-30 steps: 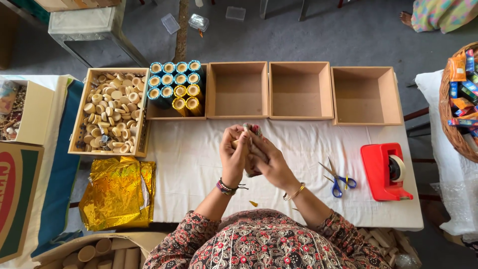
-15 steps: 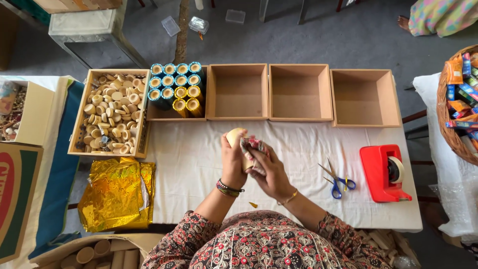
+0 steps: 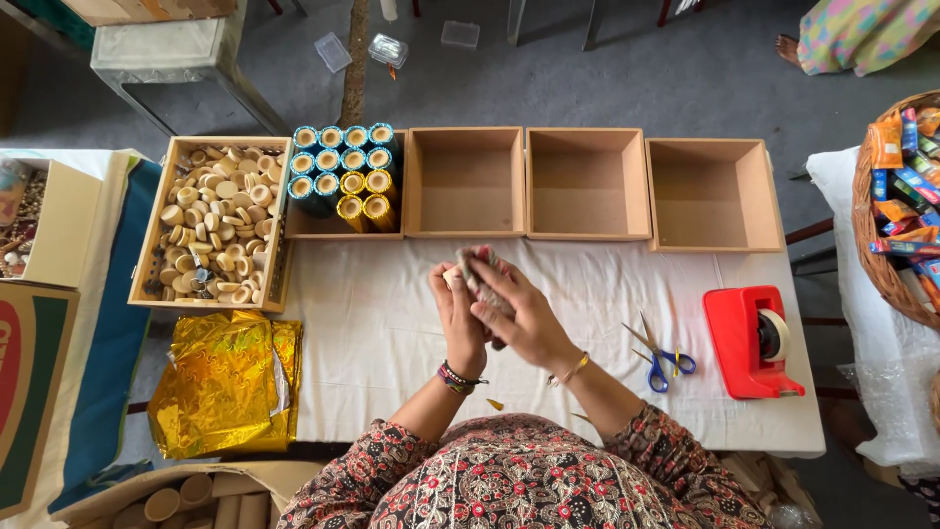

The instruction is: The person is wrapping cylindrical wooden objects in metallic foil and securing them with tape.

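Both hands meet above the middle of the white-covered table (image 3: 372, 323). My left hand (image 3: 456, 318) and my right hand (image 3: 519, 312) press together around a small cardboard tube (image 3: 477, 270) with a patterned wrapping; only its top shows between the fingers. Behind the hands stands a row of brown open boxes; the leftmost box (image 3: 323, 223) holds several wrapped tubes (image 3: 343, 171) in blue and gold, standing upright. A wooden tray of round cardboard caps (image 3: 217, 220) lies to the left.
Three brown boxes (image 3: 587, 186) behind the hands hold nothing. Gold foil sheets (image 3: 225, 382) lie at front left. Blue-handled scissors (image 3: 658, 355) and a red tape dispenser (image 3: 752, 341) sit at right. A basket of coloured packets (image 3: 896, 196) is at far right; bare tubes (image 3: 186, 495) in a carton near me.
The hands have stayed above the table's middle, turning the tube between them; the round cap end seen half a second ago is now mostly covered by the fingers.
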